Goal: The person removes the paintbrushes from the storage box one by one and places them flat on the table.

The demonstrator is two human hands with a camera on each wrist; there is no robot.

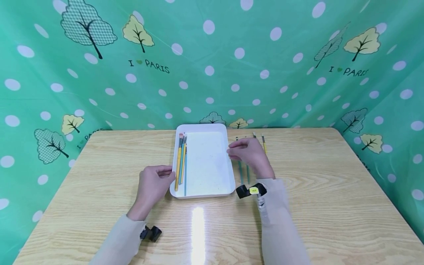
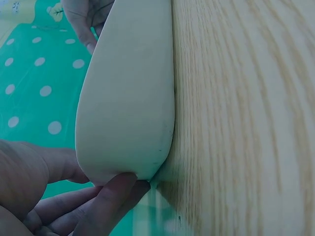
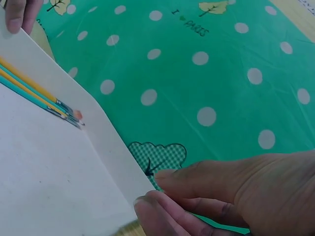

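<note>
A white rectangular tray (image 1: 208, 184) lies on the table with several paintbrushes (image 1: 181, 158) along its left wall, bristles toward the far end. My left hand (image 1: 154, 184) grips the left wall, thumb at the rim and fingers against the outer side; the left wrist view shows this left hand (image 2: 83, 201) close up. At the right wall, my right hand (image 1: 250, 152) has its fingertips on the rim. In the right wrist view the right hand (image 3: 206, 191) holds the rim between thumb and fingers. The contact is partly hidden.
To the tray's right, several more paintbrushes (image 1: 240, 171) lie on the wooden table (image 1: 331, 191), partly covered by the right hand and wrist. A green dotted cloth (image 1: 225, 66) hangs behind the table's far edge and at both sides.
</note>
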